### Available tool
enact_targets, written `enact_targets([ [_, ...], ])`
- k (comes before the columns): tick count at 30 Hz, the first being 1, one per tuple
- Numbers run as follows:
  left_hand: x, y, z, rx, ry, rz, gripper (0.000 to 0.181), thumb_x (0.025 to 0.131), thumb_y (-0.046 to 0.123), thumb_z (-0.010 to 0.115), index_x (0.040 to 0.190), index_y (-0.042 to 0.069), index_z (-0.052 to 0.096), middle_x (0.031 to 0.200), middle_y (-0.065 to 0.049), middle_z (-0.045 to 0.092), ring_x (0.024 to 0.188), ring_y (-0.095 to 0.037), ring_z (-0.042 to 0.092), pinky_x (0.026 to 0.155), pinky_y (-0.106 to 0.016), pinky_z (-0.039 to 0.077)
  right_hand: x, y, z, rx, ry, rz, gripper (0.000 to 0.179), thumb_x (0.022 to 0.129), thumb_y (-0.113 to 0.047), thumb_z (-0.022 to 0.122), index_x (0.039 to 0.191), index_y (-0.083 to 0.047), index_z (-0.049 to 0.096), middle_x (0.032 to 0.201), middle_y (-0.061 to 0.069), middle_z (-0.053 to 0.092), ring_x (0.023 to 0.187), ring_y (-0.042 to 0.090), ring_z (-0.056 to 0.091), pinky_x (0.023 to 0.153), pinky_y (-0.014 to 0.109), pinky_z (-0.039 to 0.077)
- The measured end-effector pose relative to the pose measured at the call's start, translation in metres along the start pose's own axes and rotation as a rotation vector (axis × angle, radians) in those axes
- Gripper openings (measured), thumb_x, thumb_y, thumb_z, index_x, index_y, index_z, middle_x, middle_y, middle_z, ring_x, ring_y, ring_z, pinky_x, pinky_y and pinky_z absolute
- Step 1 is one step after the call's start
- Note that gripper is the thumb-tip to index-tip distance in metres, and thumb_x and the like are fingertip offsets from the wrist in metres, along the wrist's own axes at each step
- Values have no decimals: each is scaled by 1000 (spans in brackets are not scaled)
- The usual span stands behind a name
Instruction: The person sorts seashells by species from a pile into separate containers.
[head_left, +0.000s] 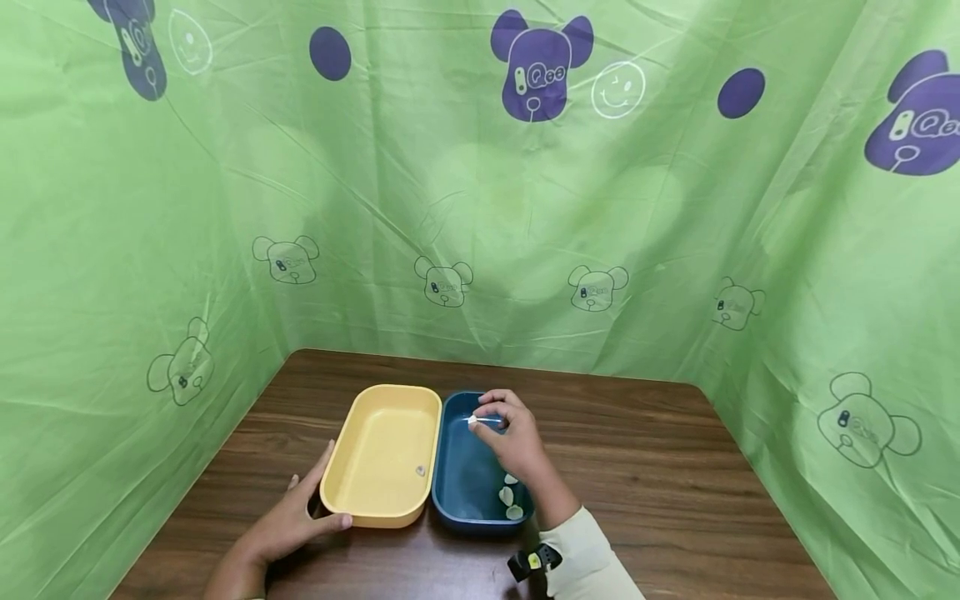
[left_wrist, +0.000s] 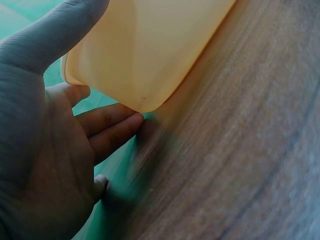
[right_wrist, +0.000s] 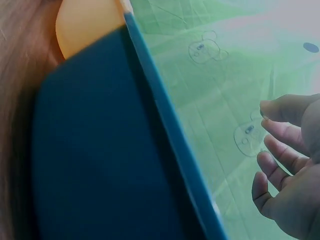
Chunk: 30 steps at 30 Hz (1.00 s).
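Observation:
My right hand (head_left: 513, 433) pinches a small white shell (head_left: 472, 420) between thumb and index finger, over the far part of the blue tray (head_left: 472, 527). In the right wrist view the other fingers hang loosely bent beyond the blue wall. Several pale shells (head_left: 507, 497) lie at the blue tray's near right side, partly hidden by my forearm. One small shell (head_left: 420, 471) lies in the yellow tray (head_left: 382, 521). My left hand (head_left: 288, 521) rests against that tray's near left corner, thumb at the near side. Its fairly straight fingers (left_wrist: 117, 135) touch the outer wall.
The two trays stand side by side on a dark wooden table (head_left: 637, 467), their long sides close together. A green printed cloth (head_left: 480, 183) hangs around the back and both sides. On the right wrist sits a black strap (head_left: 534, 562).

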<state>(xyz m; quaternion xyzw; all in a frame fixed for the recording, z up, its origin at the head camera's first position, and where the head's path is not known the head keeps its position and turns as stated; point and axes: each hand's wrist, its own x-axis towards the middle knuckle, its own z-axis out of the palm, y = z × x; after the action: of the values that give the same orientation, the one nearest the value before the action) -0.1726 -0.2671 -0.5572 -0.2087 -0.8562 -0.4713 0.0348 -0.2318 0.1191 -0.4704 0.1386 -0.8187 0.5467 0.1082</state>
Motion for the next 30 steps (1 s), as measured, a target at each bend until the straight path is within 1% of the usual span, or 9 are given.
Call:
enact_targets([
  [3, 0, 0, 0, -2, 2, -1, 123, 83, 24, 90, 178, 18, 11, 173, -33, 31, 151, -66, 28, 119, -93, -5, 0, -2, 9, -17, -15, -11, 5, 97, -16, 84, 99, -12, 83, 134, 9, 69, 126, 26, 61, 92, 42, 55],
  [7, 0, -1, -1, 0, 0, 5, 123, 84, 23, 90, 178, 19, 11, 174, -33, 31, 151, -66, 30, 119, -93, -5, 0, -8, 20, -36, -36, -8, 6, 97, -19, 84, 99, -13, 83, 133, 4, 69, 126, 26, 61, 90, 35, 54],
  [11, 0, -1, 0, 4, 3, 4, 123, 84, 23, 91, 178, 19, 12, 174, -32, 31, 150, -64, 30, 119, -93, -4, -1, -12, 31, -38, -63, -6, 5, 97, -17, 84, 98, -13, 82, 133, 4, 68, 127, 26, 60, 90, 36, 53],
  [14, -1, 0, 0, 1, 4, 5, 123, 83, 22, 91, 178, 18, 12, 174, -32, 32, 149, -64, 30, 119, -93, -4, -1, -12, 39, -56, -76, -22, 3, 96, -14, 84, 97, -12, 82, 132, 5, 68, 125, 24, 60, 88, 34, 52],
  [20, -1, 1, 0, 3, 3, -1, 124, 83, 23, 91, 178, 19, 11, 174, -33, 31, 149, -65, 30, 119, -93, -3, -4, -9, 52, -121, -104, -72, 4, 95, -12, 84, 97, -11, 81, 131, 5, 68, 120, 22, 62, 81, 25, 49],
  [22, -1, 1, 0, 3, 3, -3, 124, 83, 23, 90, 178, 19, 11, 174, -33, 31, 150, -65, 30, 119, -93, -3, -5, -9, 54, -128, -114, -75, 5, 95, -13, 84, 98, -10, 81, 130, 4, 67, 120, 22, 63, 84, 26, 51],
  [25, -1, 1, 0, 4, 3, -2, 123, 83, 23, 90, 178, 19, 11, 174, -32, 30, 150, -65, 30, 119, -93, -4, -5, -10, 59, -127, -123, -92, 4, 95, -12, 84, 97, -9, 80, 130, 6, 67, 122, 24, 63, 95, 33, 56],
  [28, -1, 1, 0, -1, 3, -2, 123, 84, 22, 90, 178, 20, 11, 175, -32, 30, 150, -65, 30, 119, -93, -4, -6, -11, 63, -137, -136, -94, 5, 96, -13, 83, 96, -10, 80, 130, 6, 67, 124, 25, 63, 105, 39, 56],
  [30, -1, 0, 0, -5, 4, -2, 123, 83, 22, 90, 178, 20, 11, 175, -32, 30, 149, -65, 30, 119, -93, -4, -7, -12, 65, -148, -147, -91, 6, 96, -15, 83, 97, -11, 80, 130, 5, 67, 124, 25, 63, 107, 41, 56],
])
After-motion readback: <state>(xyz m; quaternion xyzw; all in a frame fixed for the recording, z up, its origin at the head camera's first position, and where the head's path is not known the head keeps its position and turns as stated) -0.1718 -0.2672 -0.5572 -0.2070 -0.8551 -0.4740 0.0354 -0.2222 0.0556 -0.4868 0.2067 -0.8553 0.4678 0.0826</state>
